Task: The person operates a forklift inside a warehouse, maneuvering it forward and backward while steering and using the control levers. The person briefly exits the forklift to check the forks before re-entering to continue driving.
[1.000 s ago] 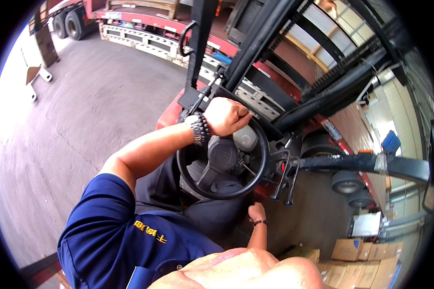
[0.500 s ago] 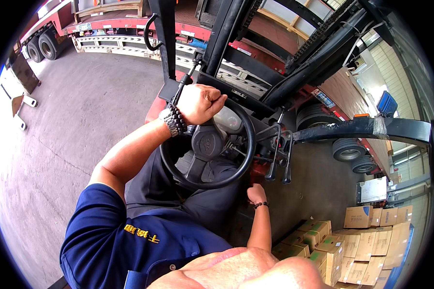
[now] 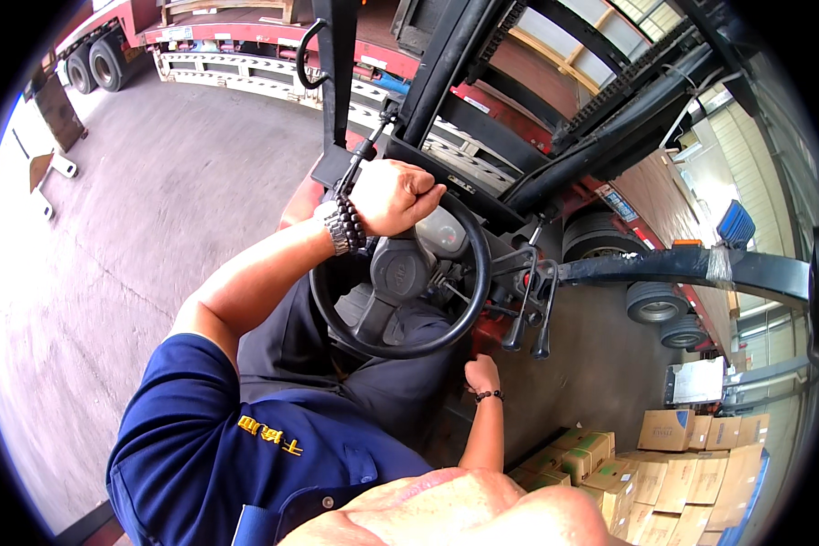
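My left hand (image 3: 398,197) is closed at the top of the black steering wheel (image 3: 478,314) of a forklift; the part of the rim under it is hidden. A metal watch (image 3: 334,227) and a dark bead bracelet are on that wrist. Lower down, beyond the wheel's right side, my right hand (image 3: 481,373) is held in a loose fist beside my right thigh. Whatever lies inside its fingers, if anything, is hidden. Several black control levers (image 3: 517,332) stand right of the wheel, apart from my right hand.
Ahead rises the black mast (image 3: 446,68), with a red flatbed trailer (image 3: 246,41) beyond it. A black frame post (image 3: 664,267) reaches across the right, near truck tyres (image 3: 655,303). Stacked cardboard boxes (image 3: 664,429) stand at lower right. Grey pavement (image 3: 155,173) spreads left.
The forklift's front, the wheel and my left hand have shifted slightly right in the picture. The boxes have shifted a little left and down. Both hands keep their closed shape.
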A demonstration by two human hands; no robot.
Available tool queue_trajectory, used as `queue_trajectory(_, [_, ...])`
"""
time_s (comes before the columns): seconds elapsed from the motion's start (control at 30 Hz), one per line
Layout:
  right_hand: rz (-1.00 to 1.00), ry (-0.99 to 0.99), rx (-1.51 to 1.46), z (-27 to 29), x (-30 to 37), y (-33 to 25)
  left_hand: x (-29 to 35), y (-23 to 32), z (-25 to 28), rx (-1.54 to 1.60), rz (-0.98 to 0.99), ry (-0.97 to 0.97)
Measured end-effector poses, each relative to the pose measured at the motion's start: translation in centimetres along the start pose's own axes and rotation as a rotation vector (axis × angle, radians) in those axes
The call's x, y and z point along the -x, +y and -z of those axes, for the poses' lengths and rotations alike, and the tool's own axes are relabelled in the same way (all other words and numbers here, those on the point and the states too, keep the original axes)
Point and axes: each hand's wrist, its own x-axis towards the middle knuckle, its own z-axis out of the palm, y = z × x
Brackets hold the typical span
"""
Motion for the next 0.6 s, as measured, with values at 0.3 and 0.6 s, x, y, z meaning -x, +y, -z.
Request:
queue_trajectory(0.3, [0.017, -0.004, -0.02, -0.3, -1.0, 1.7, -0.2, 0.4, -0.4, 0.022, -0.002, -0.007])
queue_trajectory(0.6, [0.008, 0.003, -0.021, -0.2, -0.5, 1.1, -0.1, 0.4, -0.3, 0.003, 0.002, -0.028])
